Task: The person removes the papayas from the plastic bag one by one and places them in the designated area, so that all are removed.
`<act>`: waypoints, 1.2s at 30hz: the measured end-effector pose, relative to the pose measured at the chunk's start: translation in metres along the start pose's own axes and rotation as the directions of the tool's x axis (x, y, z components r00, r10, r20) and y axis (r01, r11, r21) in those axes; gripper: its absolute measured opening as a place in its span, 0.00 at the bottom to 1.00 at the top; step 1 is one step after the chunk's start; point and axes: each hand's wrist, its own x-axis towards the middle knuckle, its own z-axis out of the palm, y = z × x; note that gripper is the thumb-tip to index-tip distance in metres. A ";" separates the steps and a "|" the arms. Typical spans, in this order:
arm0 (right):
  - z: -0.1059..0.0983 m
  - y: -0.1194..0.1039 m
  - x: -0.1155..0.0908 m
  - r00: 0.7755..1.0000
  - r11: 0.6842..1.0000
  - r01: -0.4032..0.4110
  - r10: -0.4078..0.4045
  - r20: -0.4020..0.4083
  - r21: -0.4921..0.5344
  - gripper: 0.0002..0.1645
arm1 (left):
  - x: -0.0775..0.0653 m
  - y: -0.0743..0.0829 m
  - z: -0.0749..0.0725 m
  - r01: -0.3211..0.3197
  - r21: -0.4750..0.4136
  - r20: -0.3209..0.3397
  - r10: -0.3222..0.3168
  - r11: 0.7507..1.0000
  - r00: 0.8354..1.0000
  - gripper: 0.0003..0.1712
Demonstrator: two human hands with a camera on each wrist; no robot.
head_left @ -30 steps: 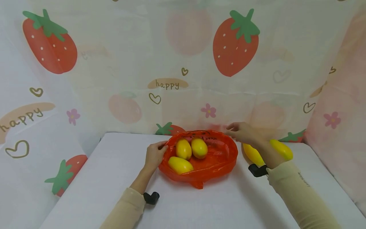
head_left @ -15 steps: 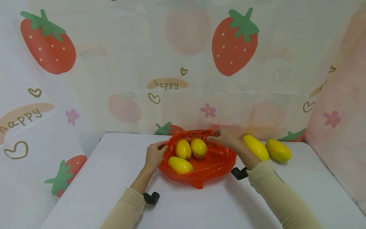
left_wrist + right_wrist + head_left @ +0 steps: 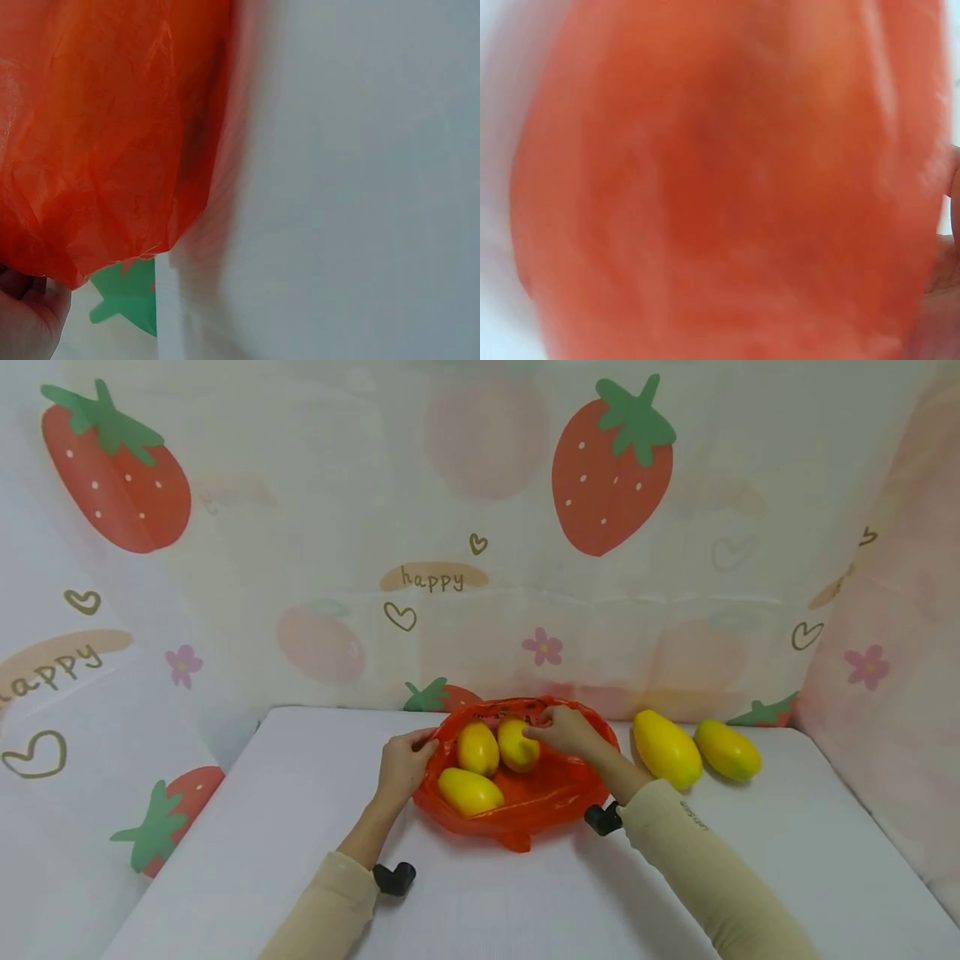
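A red plastic bag [image 3: 558, 814] with printed dark lettering sits wide-mouthed on the table. Inside it are three yellow mangoes: a back left one [image 3: 477, 748], a back right one [image 3: 516, 752] and a front one [image 3: 470, 791]. My left hand [image 3: 401, 766] pinches the bag's left rim between thumb and fingers; the left wrist view shows the red film stretching from those fingertips. Over the bag's right side reaches my right hand [image 3: 573, 733], its fingertips right at the back right mango. Red film fills most of the right wrist view, blurred, with fingers at the right edge.
Two more yellow mangoes, a nearer one [image 3: 666, 750] and a farther right one [image 3: 727, 750], lie on the white table [image 3: 300, 827] right of the bag. A strawberry-print cloth [image 3: 330, 527] hangs behind the table and along both sides.
My right hand has moved left from beyond the bag's right rim to the back right mango, uncovering the two mangoes on the table. My left hand keeps its hold on the rim.
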 end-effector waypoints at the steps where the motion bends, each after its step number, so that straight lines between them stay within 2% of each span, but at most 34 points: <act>1: 0.002 0.000 0.001 1.000 1.000 -0.016 0.016 0.003 0.008 0.35 | 0.000 0.000 0.000 -0.001 -0.001 0.001 0.001 1.000 1.000 0.17; 8: 0.014 -0.004 0.007 0.997 0.996 -0.073 0.073 -0.006 0.047 0.24 | 0.000 0.000 0.000 -0.001 -0.009 -0.003 0.001 1.000 1.000 0.17; 19: 0.030 -0.001 0.015 0.996 0.994 -0.078 0.081 -0.032 0.082 0.26 | 0.000 -0.001 -0.001 0.005 -0.008 -0.009 -0.005 1.000 1.000 0.17; 26: 0.036 0.001 0.022 0.990 0.989 -0.124 0.129 -0.058 0.084 0.26 | 0.000 -0.003 0.001 0.030 -0.005 0.001 -0.030 1.000 1.000 0.17; 32: 0.038 0.000 0.024 0.986 0.982 -0.128 0.141 -0.085 0.142 0.25 | 0.000 -0.001 0.000 0.015 -0.001 0.000 -0.015 1.000 1.000 0.17; 36: 0.036 -0.003 0.024 0.985 0.973 -0.147 0.161 -0.065 0.176 0.24 | 0.000 0.000 -0.001 0.013 0.005 -0.001 -0.013 1.000 1.000 0.17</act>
